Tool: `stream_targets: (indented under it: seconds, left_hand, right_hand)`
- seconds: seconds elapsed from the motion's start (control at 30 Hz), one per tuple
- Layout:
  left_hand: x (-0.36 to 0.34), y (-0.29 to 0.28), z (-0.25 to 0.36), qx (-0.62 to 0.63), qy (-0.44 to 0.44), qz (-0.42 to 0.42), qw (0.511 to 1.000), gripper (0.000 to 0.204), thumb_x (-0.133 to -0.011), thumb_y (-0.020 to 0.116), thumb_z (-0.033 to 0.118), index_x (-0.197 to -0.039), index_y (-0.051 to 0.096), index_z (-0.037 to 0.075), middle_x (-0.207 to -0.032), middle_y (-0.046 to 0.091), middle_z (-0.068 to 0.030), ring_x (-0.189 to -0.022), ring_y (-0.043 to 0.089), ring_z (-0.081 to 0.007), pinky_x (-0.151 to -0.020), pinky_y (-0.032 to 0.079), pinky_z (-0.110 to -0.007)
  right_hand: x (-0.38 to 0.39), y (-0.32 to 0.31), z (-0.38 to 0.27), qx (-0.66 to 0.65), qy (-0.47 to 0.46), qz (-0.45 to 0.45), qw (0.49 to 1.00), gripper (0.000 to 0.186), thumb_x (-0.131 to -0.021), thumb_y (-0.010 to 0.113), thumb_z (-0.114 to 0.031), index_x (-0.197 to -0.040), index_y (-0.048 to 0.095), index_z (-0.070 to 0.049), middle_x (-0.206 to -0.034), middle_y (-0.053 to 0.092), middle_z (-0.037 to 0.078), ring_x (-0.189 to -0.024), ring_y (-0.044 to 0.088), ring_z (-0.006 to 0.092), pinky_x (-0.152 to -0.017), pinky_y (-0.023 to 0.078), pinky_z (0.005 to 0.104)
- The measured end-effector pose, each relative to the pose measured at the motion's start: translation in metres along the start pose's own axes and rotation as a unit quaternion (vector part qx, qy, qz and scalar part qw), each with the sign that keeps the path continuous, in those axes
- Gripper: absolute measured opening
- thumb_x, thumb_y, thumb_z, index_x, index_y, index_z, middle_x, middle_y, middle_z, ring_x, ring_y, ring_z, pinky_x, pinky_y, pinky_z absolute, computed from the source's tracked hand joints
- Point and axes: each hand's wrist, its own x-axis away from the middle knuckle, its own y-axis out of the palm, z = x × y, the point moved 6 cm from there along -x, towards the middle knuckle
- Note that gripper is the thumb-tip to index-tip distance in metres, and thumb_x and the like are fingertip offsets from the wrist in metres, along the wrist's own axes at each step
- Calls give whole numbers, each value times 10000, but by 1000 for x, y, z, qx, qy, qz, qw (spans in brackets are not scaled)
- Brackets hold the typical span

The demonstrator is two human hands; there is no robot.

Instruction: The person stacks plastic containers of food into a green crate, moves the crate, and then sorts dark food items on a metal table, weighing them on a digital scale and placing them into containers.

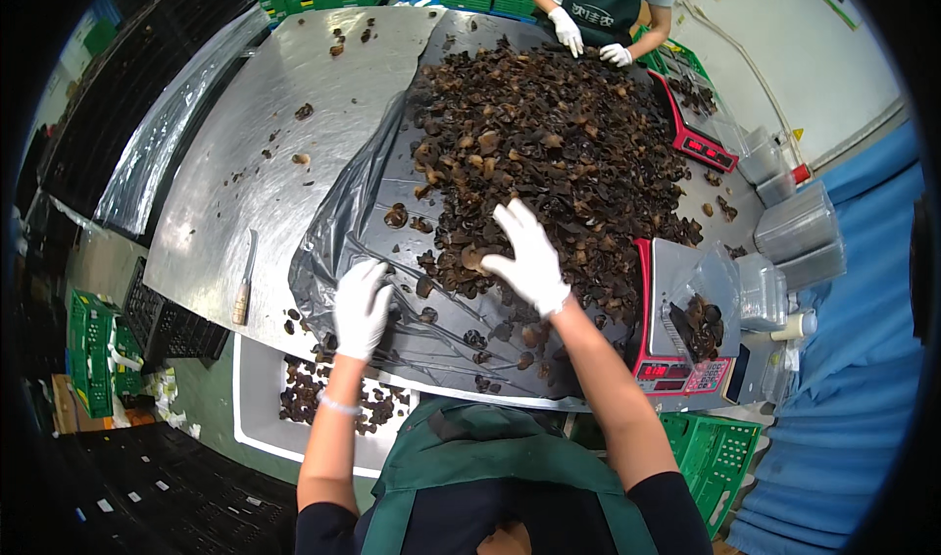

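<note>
A broad pile of dark brown wood ear mushrooms (549, 134) lies on a black plastic sheet (392, 197) over a metal table. My right hand (534, 266), in a white glove, is at the pile's near edge with fingers spread and nothing in them. Also gloved, my left hand (361, 310) is above the sheet's near left part, its fingers loosely bent and the thumb apart. A small dark piece shows close to its fingertips; whether they touch it I cannot tell. Scattered mushroom pieces (428, 315) lie between the two hands.
At right stands a red scale (676, 300) with mushrooms in a clear container; a second scale (701, 134) is farther off. Clear containers (799, 227) are stacked beside them. A knife (245, 281) lies at left, above a white bin (265, 408). Across the table, a co-worker's gloved hands (588, 44) touch the pile.
</note>
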Motion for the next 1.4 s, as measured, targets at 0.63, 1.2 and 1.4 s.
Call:
stream_targets:
  seconds: [0.63,1.2,1.4]
  left_hand:
    - [75,47,21,47,36,-135,989,419,-748,683,202,-1132,593,61,-1113,576,-163,-990,555,-331,-849,454,-412]
    - [64,56,69,140,-12,-131,981,182,-790,648,94,-965,666,49,-879,651,-84,-825,611,-238,-753,478,-332]
    - [80,99,84,571,-364,-285,679,480,-967,429,332,-1342,406,33,-1314,492,-88,-1103,525,-183,-915,437,-329]
  right_hand:
    - [117,53,-33,-18,-131,-113,985,403,-747,663,-175,-1145,606,-149,-1198,533,116,-1032,521,295,-872,465,347]
    - [157,60,54,-847,299,34,437,470,-887,557,-306,-1284,480,-67,-1276,508,166,-1157,506,326,-875,477,421]
    - [140,49,32,-807,352,86,466,507,-936,457,-427,-1260,470,-37,-1296,496,146,-1212,452,316,-1017,350,499]
